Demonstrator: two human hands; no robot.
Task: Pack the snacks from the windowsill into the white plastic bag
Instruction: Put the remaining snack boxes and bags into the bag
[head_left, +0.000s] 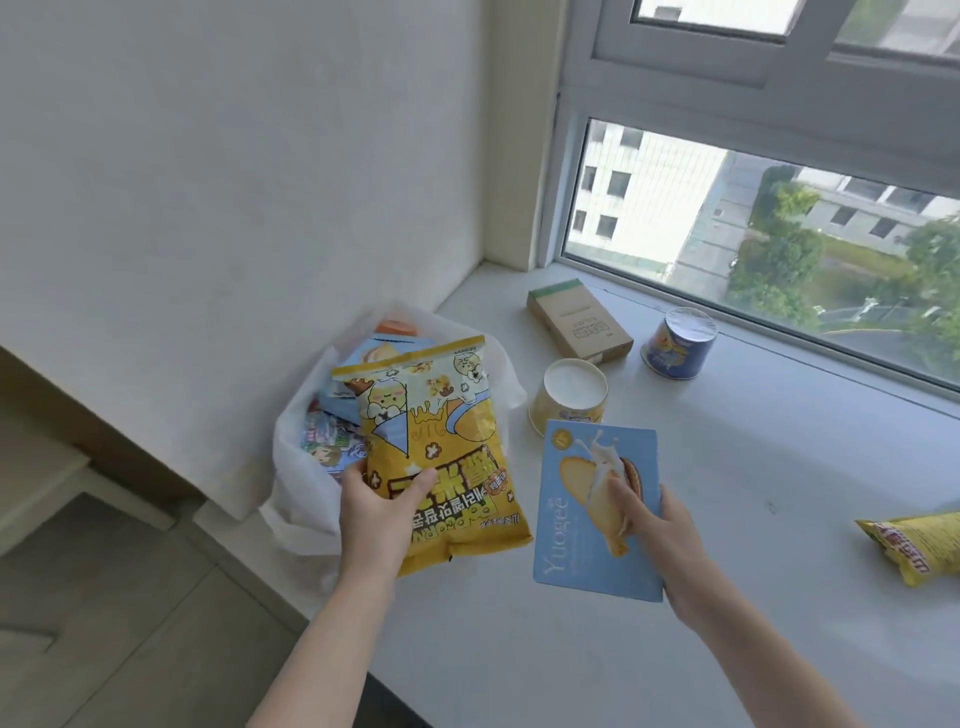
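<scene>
The left hand (375, 512) gripped one yellow popcorn bag (436, 452) over the white plastic bag (301, 499); the right hand (657, 535) gripped one blue biscuit box (582, 525). Beyond that box on the windowsill (753, 467) stood two tubs (569, 397), one carton (579, 325).

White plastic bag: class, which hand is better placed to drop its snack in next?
Left. The left hand holds the yellow popcorn bag right over the white plastic bag.

Window (753, 249), white wall (234, 156)
</scene>
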